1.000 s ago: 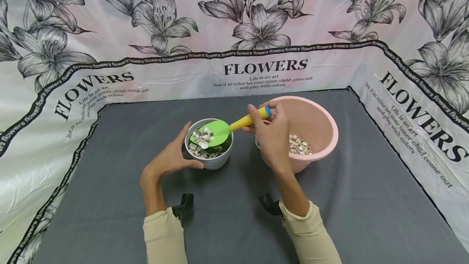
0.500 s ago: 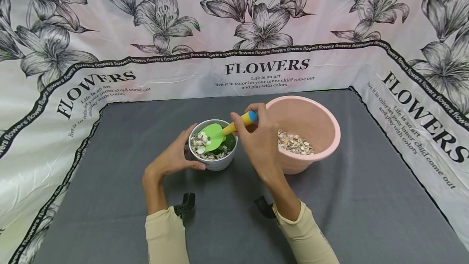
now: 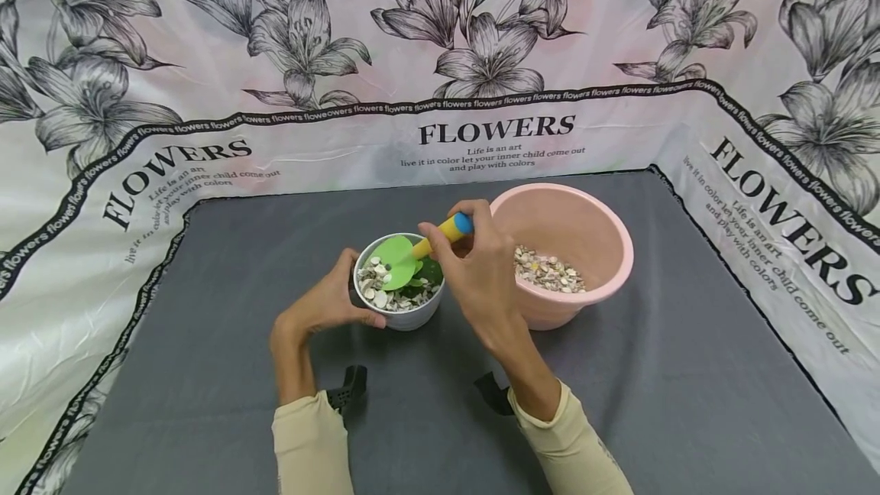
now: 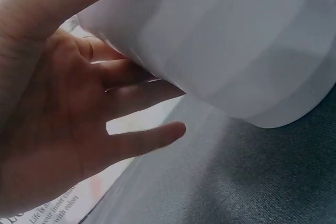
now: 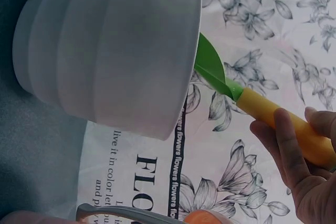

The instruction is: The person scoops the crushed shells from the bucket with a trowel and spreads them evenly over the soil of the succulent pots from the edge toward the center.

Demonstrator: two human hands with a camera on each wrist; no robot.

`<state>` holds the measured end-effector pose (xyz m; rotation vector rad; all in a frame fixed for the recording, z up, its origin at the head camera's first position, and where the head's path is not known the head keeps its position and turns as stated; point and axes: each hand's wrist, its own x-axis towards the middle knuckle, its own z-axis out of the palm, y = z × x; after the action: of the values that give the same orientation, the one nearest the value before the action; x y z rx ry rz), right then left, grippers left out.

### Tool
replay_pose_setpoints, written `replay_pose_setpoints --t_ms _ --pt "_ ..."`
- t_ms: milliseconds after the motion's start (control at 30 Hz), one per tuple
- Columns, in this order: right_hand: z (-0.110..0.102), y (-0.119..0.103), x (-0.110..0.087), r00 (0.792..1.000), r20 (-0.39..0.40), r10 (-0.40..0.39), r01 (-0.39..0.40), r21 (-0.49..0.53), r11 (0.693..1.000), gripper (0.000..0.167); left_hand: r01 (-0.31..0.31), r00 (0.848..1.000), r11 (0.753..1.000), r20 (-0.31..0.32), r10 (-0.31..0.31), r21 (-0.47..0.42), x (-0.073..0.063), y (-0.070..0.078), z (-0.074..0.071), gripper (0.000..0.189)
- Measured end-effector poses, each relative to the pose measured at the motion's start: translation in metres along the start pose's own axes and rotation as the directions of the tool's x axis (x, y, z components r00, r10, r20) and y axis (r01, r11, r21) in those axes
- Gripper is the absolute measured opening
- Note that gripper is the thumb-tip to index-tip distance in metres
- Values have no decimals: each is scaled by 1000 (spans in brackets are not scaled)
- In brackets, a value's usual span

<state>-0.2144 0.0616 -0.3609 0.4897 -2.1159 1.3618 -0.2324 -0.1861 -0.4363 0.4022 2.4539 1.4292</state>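
Observation:
A small light-grey flowerpot [image 3: 410, 319] stands tilted slightly on the table, with pale pebbles [image 3: 376, 298] and some green leaf or dark matter inside. My left hand [image 3: 328, 301] holds it from the left, thumb in front and fingers round the back; in the left wrist view the little finger stands apart from the wall. My right hand [image 3: 481, 270] grips the yellow handle of a toy shovel [image 5: 286, 124] with a blue end. Its green blade dips inside the pot's rim, tip down over the pebbles.
Right of the pot stands a pink bucket [image 3: 605, 231] with more pebbles [image 3: 548, 272] at its bottom. A grey cloth [image 3: 687, 373] covers the table. White flower-printed fabric [image 3: 330, 151] rises around the back and sides.
My right hand has moved left and lower, tipping the shovel more steeply into the pot. The pebbles on its blade have slid off into the pot. My left hand keeps its hold.

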Motion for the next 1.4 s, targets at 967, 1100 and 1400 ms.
replay_pose_setpoints --t_ms 967,1100,1400 --pt "-10 3 8 994 28 -103 100 99 990 36 -11 1000 999 0 11 48 3 8 -1 106" --pt "-11 4 9 988 44 -147 144 66 987 36 -32 999 997 5 32 66 5 7 -2 121" --pt "-16 4 12 982 40 -182 178 88 980 34 8 1000 993 -12 -6 119 7 10 0 103"
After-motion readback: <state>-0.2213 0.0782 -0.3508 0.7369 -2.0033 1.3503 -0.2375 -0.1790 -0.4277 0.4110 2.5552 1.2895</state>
